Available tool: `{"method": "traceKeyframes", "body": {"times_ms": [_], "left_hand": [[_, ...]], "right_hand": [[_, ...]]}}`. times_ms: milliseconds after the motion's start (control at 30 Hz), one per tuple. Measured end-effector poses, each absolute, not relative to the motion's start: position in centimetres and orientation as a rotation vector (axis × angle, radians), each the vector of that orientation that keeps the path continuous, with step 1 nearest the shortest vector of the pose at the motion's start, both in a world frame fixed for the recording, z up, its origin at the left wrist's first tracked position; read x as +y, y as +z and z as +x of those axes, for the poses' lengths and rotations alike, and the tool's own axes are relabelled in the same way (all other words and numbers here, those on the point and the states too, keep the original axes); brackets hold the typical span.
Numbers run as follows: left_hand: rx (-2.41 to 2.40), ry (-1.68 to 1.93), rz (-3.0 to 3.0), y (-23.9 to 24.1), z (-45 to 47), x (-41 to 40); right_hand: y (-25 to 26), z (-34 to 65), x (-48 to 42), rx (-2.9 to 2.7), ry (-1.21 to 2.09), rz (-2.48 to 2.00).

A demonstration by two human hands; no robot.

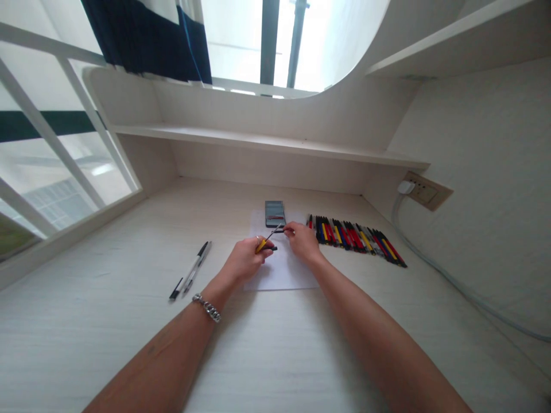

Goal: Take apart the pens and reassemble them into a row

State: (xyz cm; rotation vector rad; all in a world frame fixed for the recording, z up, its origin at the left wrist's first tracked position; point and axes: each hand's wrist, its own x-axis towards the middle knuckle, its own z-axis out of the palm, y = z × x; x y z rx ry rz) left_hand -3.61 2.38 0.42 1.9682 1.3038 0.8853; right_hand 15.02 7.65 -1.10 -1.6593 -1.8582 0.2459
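My left hand (247,256) is closed around a yellow pen-like piece (260,246), from which a thin shaft slants up to the right. A short black piece (270,248) also pokes out from those fingers. Close beside it, my right hand (302,238) pinches the end of a thin dark stick (279,231), too small to name surely. Both hands are above a white sheet of paper (279,278). Just beyond the fingertips lies a grey-blue flat case (274,211) with a small reddish item on it.
To the right, several black, red, yellow and blue pens (355,236) lie in a row. On the left are a clear pen with a black cap (198,264) and a separate black cap (176,289). A white cable (430,267) runs down from the wall socket (428,191). A shelf (275,143) spans the back.
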Motion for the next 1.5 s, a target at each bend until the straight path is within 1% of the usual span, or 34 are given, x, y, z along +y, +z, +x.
{"method": "traceKeyframes", "body": {"times_ms": [333, 467, 533, 633, 667, 733, 933, 1133, 1300, 1500], "left_hand": [[1.338, 0.895, 1.951, 0.7, -3.6, 2.2], [1.355, 0.892, 1.953, 0.7, -3.7, 2.3], [1.363, 0.892, 1.959, 0.6, -3.8, 2.4], [1.360, 0.906, 1.986, 0.4, -3.8, 2.6], [1.356, 0.907, 2.000, 0.3, -3.8, 2.6], [1.350, 0.896, 2.027, 0.2, -3.7, 2.5], [1.367, 0.874, 2.086, 0.4, -3.5, 2.3], [1.452, 0.843, 2.127, 0.9, -3.8, 2.5], [1.374, 0.848, 2.085, 0.8, -3.5, 2.5], [1.332, 0.881, 2.047, 0.8, -3.4, 2.4]], "right_hand": [[-1.6, 14.1, 8.0, -1.929, 0.137, -1.800], [-1.3, 14.4, 7.5, -1.898, 0.150, -1.736], [-0.9, 14.6, 6.7, -1.915, 0.252, -1.565], [-0.3, 14.7, 4.6, -2.004, 0.547, -1.214], [-0.2, 14.6, 3.9, -2.020, 0.612, -1.147], [-0.1, 14.4, 2.6, -2.010, 0.634, -1.124], [-0.2, 14.5, 2.4, -1.979, 0.511, -1.211], [-0.5, 16.1, 5.3, -1.883, 0.330, -1.510], [-1.2, 15.6, 6.7, -1.914, 0.183, -1.617], [-1.8, 14.9, 6.9, -1.928, 0.144, -1.689]]}}
